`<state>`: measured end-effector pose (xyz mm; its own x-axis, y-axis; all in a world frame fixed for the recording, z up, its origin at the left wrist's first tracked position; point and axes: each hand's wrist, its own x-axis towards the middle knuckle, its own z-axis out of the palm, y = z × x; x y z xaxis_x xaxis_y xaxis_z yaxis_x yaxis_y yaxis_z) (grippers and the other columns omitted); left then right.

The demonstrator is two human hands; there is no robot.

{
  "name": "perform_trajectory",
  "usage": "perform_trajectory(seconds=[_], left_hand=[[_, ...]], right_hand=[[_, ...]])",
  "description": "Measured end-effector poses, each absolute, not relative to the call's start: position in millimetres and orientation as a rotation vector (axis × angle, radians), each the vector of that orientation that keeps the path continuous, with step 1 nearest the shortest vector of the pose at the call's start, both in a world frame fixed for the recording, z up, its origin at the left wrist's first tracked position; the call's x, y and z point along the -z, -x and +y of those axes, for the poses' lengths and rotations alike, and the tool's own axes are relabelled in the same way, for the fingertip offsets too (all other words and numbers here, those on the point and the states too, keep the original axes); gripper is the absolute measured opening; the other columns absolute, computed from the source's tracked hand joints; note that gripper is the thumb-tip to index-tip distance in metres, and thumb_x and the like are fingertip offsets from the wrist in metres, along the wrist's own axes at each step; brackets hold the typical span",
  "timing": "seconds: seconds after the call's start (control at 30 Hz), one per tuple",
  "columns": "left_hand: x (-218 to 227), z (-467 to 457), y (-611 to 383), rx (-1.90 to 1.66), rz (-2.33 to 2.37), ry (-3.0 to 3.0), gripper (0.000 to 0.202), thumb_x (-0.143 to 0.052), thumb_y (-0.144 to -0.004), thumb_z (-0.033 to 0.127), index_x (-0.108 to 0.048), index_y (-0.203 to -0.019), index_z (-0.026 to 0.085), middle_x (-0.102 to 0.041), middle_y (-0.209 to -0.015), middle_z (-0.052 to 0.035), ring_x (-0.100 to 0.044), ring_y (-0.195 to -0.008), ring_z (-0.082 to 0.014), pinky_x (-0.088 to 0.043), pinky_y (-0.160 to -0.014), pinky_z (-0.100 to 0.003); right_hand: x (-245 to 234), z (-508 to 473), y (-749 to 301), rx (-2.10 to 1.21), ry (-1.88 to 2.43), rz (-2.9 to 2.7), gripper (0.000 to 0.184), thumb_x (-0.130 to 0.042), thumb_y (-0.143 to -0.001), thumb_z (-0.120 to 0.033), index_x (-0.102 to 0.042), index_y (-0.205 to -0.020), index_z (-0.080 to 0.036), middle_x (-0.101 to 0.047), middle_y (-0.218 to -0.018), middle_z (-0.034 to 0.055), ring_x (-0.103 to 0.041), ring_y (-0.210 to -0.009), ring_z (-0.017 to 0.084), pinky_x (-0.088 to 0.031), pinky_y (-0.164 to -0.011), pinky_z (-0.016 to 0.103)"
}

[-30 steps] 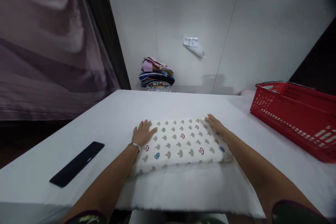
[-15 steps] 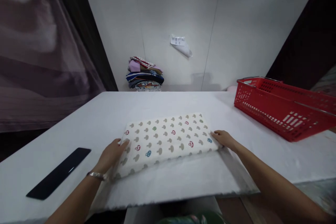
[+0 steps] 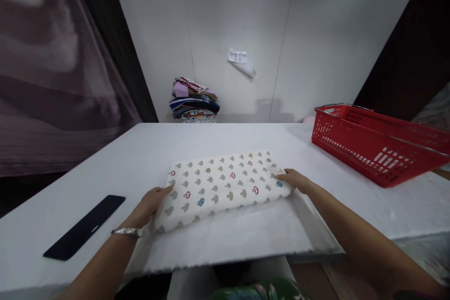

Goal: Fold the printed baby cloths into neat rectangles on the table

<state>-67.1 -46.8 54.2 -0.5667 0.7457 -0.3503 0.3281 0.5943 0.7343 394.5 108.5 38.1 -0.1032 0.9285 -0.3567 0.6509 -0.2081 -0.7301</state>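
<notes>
A folded white cloth (image 3: 225, 187) printed with grey, red, blue and green mushrooms lies in front of me on the white table. My left hand (image 3: 152, 204), with a silvery bracelet at the wrist, grips its left edge, thumb on top and the other fingers hidden underneath. At the opposite end my right hand (image 3: 293, 179) pinches the right edge, thumb over the print. The cloth's near edge looks slightly raised and rounded, and shadows fall beside both hands.
A dark, flat phone-like slab (image 3: 86, 227) lies left of my left hand. On the right stands a red plastic basket (image 3: 376, 150) with metal handles. Several folded fabrics form a stack (image 3: 195, 99) by the back wall, where a paper note (image 3: 237, 57) hangs. A purple curtain (image 3: 52, 79) covers the left side.
My right hand has shifted slightly left and inward over the cloth's edge, its thumb now farther onto the print. The cloth's near edge has drawn up a little. My left hand keeps its grip.
</notes>
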Motion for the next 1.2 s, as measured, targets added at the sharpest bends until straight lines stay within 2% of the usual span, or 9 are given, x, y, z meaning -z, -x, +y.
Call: perform_trajectory(seconds=[0.1,0.23,0.37,0.53,0.7,0.8,1.0,1.07,1.2], left_hand=[[-59,-50,64,-0.783,2.183,-0.838,0.045,-0.060,-0.068,0.053,-0.059,-0.089,0.013,-0.068,-0.097,-0.0151,-0.065,-0.087,-0.0296,-0.052,-0.071,-0.037],[-54,-52,54,-0.838,2.316,-0.931,0.047,-0.062,-0.069,0.046,-0.058,-0.100,0.011,-0.066,-0.106,-0.0175,-0.065,-0.092,-0.0308,-0.052,-0.076,-0.039],[-36,-55,31,-0.881,2.246,-0.993,0.052,-0.062,-0.072,0.043,-0.054,-0.112,0.011,-0.065,-0.110,-0.0174,-0.066,-0.089,-0.0273,-0.053,-0.073,-0.036],[-17,-59,13,-0.855,2.216,-1.089,0.061,-0.060,-0.075,0.043,-0.045,-0.125,0.011,-0.065,-0.111,-0.0170,-0.066,-0.090,-0.0259,-0.052,-0.074,-0.035],[-28,-68,8,-0.727,2.317,-1.184,0.070,-0.052,-0.079,0.051,-0.035,-0.136,0.013,-0.065,-0.112,-0.0158,-0.065,-0.091,-0.0282,-0.051,-0.076,-0.037],[-36,-78,0,-0.601,2.465,-1.307,0.072,-0.044,-0.081,0.057,-0.031,-0.140,0.017,-0.061,-0.118,-0.0145,-0.062,-0.099,-0.0317,-0.049,-0.080,-0.043],[-25,-93,-23,-0.632,2.330,-2.113,0.060,-0.044,-0.081,0.050,-0.045,-0.133,0.021,-0.044,-0.142,-0.0106,-0.035,-0.133,-0.0284,-0.026,-0.110,-0.043],[-15,-94,-25,-0.506,2.154,-2.281,0.058,-0.046,-0.081,0.049,-0.047,-0.134,0.025,-0.043,-0.143,-0.0070,-0.032,-0.135,-0.0286,-0.021,-0.112,-0.048],[4,-94,-15,-0.318,1.982,-2.380,0.058,-0.043,-0.084,0.049,-0.043,-0.139,0.028,-0.042,-0.143,-0.0047,-0.032,-0.135,-0.0280,-0.022,-0.111,-0.051]], right_hand=[[-35,110,-396,-1.419,1.755,-1.562,0.058,-0.066,-0.074,-0.041,-0.054,-0.124,-0.013,-0.061,-0.121,0.0161,-0.064,-0.099,0.026,-0.054,-0.073,0.031],[-40,121,-406,-1.484,1.563,-1.499,0.052,-0.065,-0.076,-0.033,-0.056,-0.121,-0.010,-0.067,-0.111,0.0156,-0.066,-0.093,0.025,-0.055,-0.072,0.030],[-39,136,-427,-1.176,1.653,-1.492,0.059,-0.068,-0.074,-0.032,-0.053,-0.126,-0.010,-0.069,-0.105,0.0133,-0.067,-0.087,0.024,-0.054,-0.069,0.031],[-23,137,-441,-0.923,1.839,-1.641,0.045,-0.069,-0.071,-0.032,-0.065,-0.110,-0.011,-0.070,-0.102,0.0101,-0.065,-0.091,0.024,-0.051,-0.076,0.029],[-19,134,-446,-0.828,1.874,-1.710,0.050,-0.062,-0.077,-0.042,-0.062,-0.117,-0.011,-0.067,-0.108,0.0113,-0.064,-0.093,0.024,-0.049,-0.080,0.030],[-22,127,-447,-0.569,1.884,-1.796,0.051,-0.052,-0.084,-0.043,-0.058,-0.122,-0.009,-0.065,-0.112,0.0141,-0.062,-0.097,0.025,-0.047,-0.087,0.035],[-22,70,-401,-0.126,1.220,-2.305,0.055,-0.037,-0.092,-0.049,-0.046,-0.136,-0.017,-0.043,-0.142,0.0113,-0.033,-0.134,0.025,-0.024,-0.110,0.044],[-17,52,-383,-0.174,1.063,-2.578,0.063,-0.039,-0.091,-0.055,-0.037,-0.142,-0.019,-0.034,-0.148,0.0101,-0.024,-0.139,0.025,-0.015,-0.113,0.048],[-6,37,-373,-0.264,1.051,-2.771,0.068,-0.034,-0.091,-0.058,-0.026,-0.147,-0.020,-0.027,-0.151,0.0099,-0.020,-0.140,0.022,-0.012,-0.113,0.049]])
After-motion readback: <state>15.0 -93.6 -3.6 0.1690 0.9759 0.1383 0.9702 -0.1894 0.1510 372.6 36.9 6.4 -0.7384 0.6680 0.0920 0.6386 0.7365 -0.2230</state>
